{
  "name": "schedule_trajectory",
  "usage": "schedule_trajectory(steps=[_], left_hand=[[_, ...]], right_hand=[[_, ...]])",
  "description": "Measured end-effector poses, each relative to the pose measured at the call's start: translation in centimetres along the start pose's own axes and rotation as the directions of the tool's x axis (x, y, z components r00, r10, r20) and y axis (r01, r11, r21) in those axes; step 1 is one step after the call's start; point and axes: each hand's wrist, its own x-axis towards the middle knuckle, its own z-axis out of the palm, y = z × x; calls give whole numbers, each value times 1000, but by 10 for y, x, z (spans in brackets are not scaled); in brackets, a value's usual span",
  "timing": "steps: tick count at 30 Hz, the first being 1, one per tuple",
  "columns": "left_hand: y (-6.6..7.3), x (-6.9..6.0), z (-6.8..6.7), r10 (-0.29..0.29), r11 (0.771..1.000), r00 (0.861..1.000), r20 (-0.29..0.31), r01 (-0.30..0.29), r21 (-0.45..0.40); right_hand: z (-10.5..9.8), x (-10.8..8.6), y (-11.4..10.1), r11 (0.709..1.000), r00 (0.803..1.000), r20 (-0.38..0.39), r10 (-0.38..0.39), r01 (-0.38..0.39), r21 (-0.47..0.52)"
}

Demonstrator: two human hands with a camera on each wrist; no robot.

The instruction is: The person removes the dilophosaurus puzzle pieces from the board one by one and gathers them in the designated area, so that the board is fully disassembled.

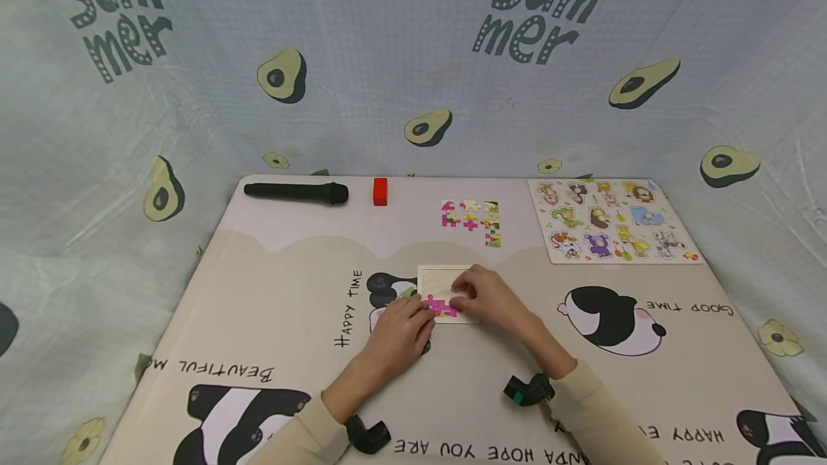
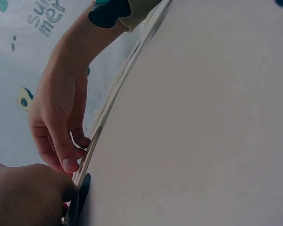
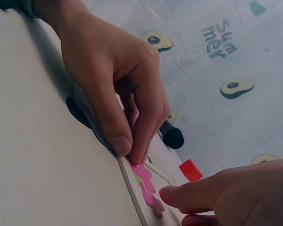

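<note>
A small wooden puzzle tray [image 1: 446, 278] lies on the table, with joined pink puzzle pieces [image 1: 440, 305] along its near side. My left hand [image 1: 402, 330] holds the tray's near left corner. In the right wrist view, that left hand [image 3: 115, 77] has its thumb at the rim and a fingertip at the end of the pink pieces [image 3: 148, 186]. My right hand [image 1: 489, 298] reaches over the tray's right side, thumb tip beside the pieces. Seen from the left wrist, the right hand's [image 2: 59, 113] fingers are loosely bent, with no piece visible between them.
Loose puzzle pieces [image 1: 470, 215] lie behind the tray. A black microphone [image 1: 296, 193] and a red block [image 1: 380, 191] are at the back left. An animal picture board [image 1: 614, 221] lies at the back right. A patterned curtain [image 1: 362, 56] hangs behind the table.
</note>
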Motion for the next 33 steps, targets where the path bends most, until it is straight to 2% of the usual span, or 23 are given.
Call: schedule_trajectory(steps=[10, 17, 24, 33], left_hand=[[0, -1, 0, -6, 1000, 1000, 2, 6, 3], [0, 0, 0, -12, 1000, 1000, 8, 12, 15], [1, 0, 0, -12, 1000, 1000, 11, 12, 10], [0, 1, 1, 3, 1000, 1000, -21, -3, -1]], right_hand=[[3, -3, -5, 999, 998, 53, -23, 25, -37], [6, -2, -4, 997, 998, 53, -39, 43, -70], [7, -1, -4, 996, 998, 60, -19, 23, -81], [5, 2, -3, 1000, 998, 64, -7, 7, -11]])
